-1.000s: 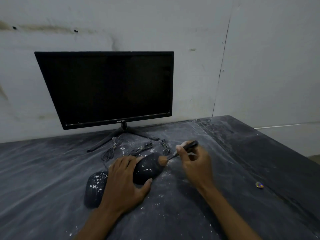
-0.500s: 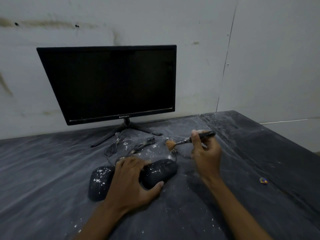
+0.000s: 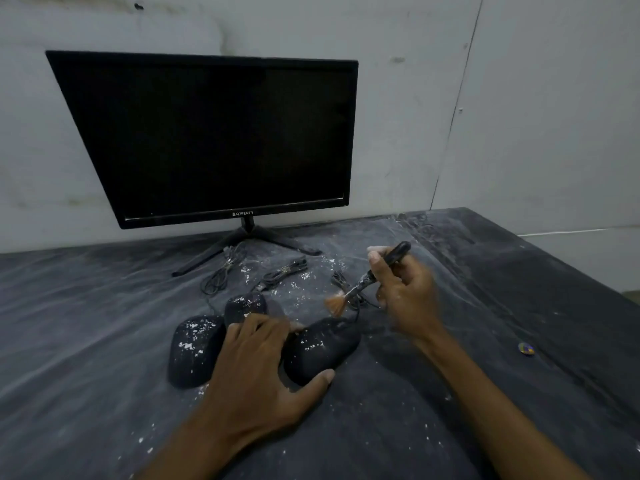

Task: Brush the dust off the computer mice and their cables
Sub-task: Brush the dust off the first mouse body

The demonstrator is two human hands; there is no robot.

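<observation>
Nearest, the left hand (image 3: pixel 258 372) lies flat on the dusty dark grey table (image 3: pixel 86 358), its fingers (image 3: pixel 242 332) spread and only loosely bent, the thumb touching the near end of the right-hand black computer mouse (image 3: pixel 320 349) speckled with white flecks. Just left of the hand sits a second black speckled mouse (image 3: pixel 194 349), and just beyond the fingertips a third black speckled mouse (image 3: pixel 245 306). Off to the right, well apart, a small round multicoloured object (image 3: pixel 525 348) lies on the table.

Further back and right, the right hand (image 3: pixel 403 292) is raised, its fingers curled round the black handle of a small brush (image 3: pixel 367 282) with orange-brown bristles; the bristle tuft hangs just above the far end of the right-hand mouse, and whether it touches cannot be told. A thin black cable (image 3: pixel 349 296) runs from that mouse behind the brush. Beyond the mice lie a loose coil of black cable (image 3: pixel 221 275) and a tied black cable bundle (image 3: pixel 282 273), among white flecks.

Farthest stands a black flat monitor (image 3: pixel 207 136) on splayed legs, its screen dark, its lower bezel reading "QWERTY", against a pale grey wall (image 3: pixel 536 98).
</observation>
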